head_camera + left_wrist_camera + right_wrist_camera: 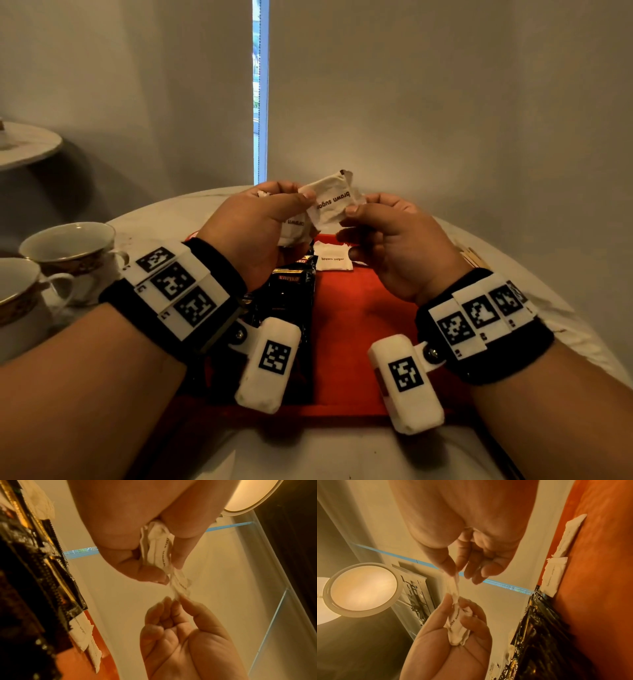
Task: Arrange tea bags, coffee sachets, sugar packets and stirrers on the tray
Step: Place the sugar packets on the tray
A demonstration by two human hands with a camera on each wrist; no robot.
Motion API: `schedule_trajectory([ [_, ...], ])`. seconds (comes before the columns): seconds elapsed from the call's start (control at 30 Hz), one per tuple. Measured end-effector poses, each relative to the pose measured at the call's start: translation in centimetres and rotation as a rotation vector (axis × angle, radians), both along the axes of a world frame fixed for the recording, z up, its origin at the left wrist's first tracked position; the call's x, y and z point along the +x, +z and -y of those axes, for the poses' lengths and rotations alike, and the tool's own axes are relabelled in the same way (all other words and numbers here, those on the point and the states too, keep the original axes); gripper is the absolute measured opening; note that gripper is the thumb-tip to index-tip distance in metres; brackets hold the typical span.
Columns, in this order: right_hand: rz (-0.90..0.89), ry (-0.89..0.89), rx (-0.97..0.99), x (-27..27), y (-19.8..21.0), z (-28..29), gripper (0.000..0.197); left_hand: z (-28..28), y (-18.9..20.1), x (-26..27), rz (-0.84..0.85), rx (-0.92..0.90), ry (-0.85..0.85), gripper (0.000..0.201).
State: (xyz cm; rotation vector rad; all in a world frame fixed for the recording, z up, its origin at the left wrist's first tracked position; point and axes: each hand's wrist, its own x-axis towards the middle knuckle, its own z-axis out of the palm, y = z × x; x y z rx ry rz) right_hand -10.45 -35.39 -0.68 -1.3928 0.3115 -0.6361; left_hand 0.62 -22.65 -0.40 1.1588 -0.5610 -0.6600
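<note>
Head view: above a red tray (359,308) on a round white worktop (513,260), the left hand (253,222) grips a bunch of brown sugar packets (293,229) while the right hand (387,240) pinches the corner of the top packet (334,204). On the tray lie black coffee sachets (291,291) along its left side and 1 brown sugar packet (333,260) near the far edge; the tray's right half is bare. 2 teacups (68,246) stand left of the tray, wooden stirrers (474,257) right of it.

Left wrist view: the left hand's fingers (178,555) curl round the folded packets (154,547); sachets (42,588) overlap a packet (80,630) on the tray.

Right wrist view: thumb and forefinger (450,563) pinch the packet edge (453,585); 2 packets (554,573) lie at the tray's rim (544,568).
</note>
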Motion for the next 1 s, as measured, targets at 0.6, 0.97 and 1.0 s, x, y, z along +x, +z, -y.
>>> schedule_trajectory([
  [0.6, 0.127, -0.002, -0.021, 0.2, -0.2, -0.8, 0.012, -0.2, -0.1, -0.6, 0.142, 0.086, -0.164, 0.025],
  [0.97, -0.002, -0.109, -0.099, 0.7, -1.1, -0.3, 0.023, -0.1, 0.0, -0.6, 0.138, 0.076, -0.117, 0.012],
  [1.0, 0.0, -0.106, -0.103, 0.7, -1.0, -0.4, 0.019, 0.0, -0.1, -0.5, 0.14, 0.088, -0.108, 0.012],
])
